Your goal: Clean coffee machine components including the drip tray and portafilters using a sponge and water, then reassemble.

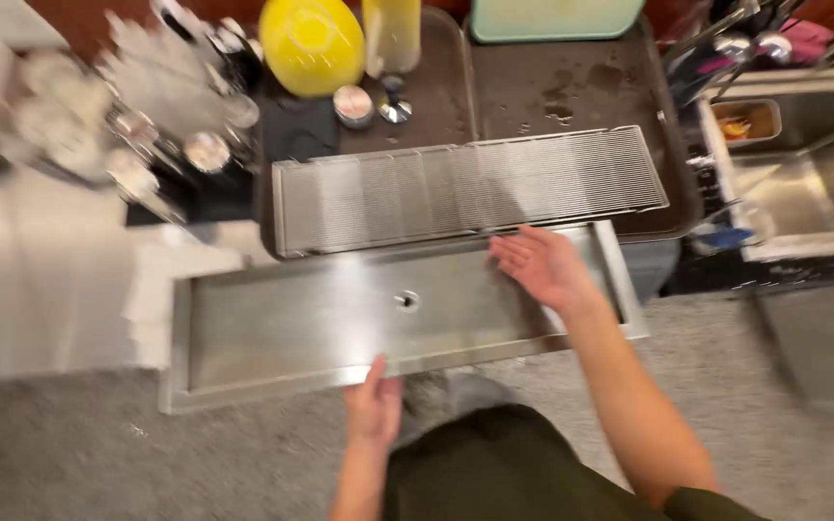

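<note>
A long shallow steel drip tray (272, 328) with a small drain hole (407, 300) juts out over the grey floor. My left hand (375, 401) grips its near rim at the middle. My right hand (542, 266) hovers palm up, fingers spread, over the tray's right part, close to the far rim and holding nothing. Just behind the tray lies a long slotted steel grate (456, 188), resting on a dark brown tray (571, 87).
A yellow bowl (312, 43), a pale bottle (391, 34) and small round lids stand at the back. Blurred glassware (147, 87) crowds the back left over a white counter (41, 280). A steel sink (803, 164) sits at the right. A mint-green board (552, 17) leans at the top.
</note>
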